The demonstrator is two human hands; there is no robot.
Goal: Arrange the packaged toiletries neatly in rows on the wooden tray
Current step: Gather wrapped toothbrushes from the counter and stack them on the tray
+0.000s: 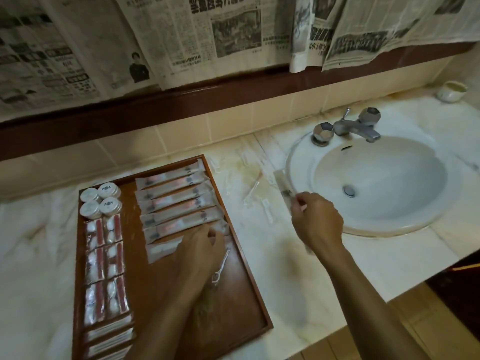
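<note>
The wooden tray [241, 276] lies on the marble counter [298, 294], left of the round sink [376, 183]. At its far left corner sit four round white lidded packs [100, 201] in a two-by-two block, two with a small dark emblem too blurred to read. Below them, six clear cotton packets with a red strip [105, 258] stand in two columns of three, then flat white sachets [110, 339], at least three, cut off by the picture's edge. On the right run seven long toothbrush packets [179, 201] in a slanted row; their print cannot be read. The left hand [201, 246] has its fingers curled on the nearest packet's end, its grip partly hidden. The right hand [317, 222] pinches a clear wrapped packet [284, 185] lying across the sink rim. More clear wrappers [249, 183] lie loose on the counter, hard to count. Newspaper sheets [181, 35] hang above; the headlines are blurred.
</note>
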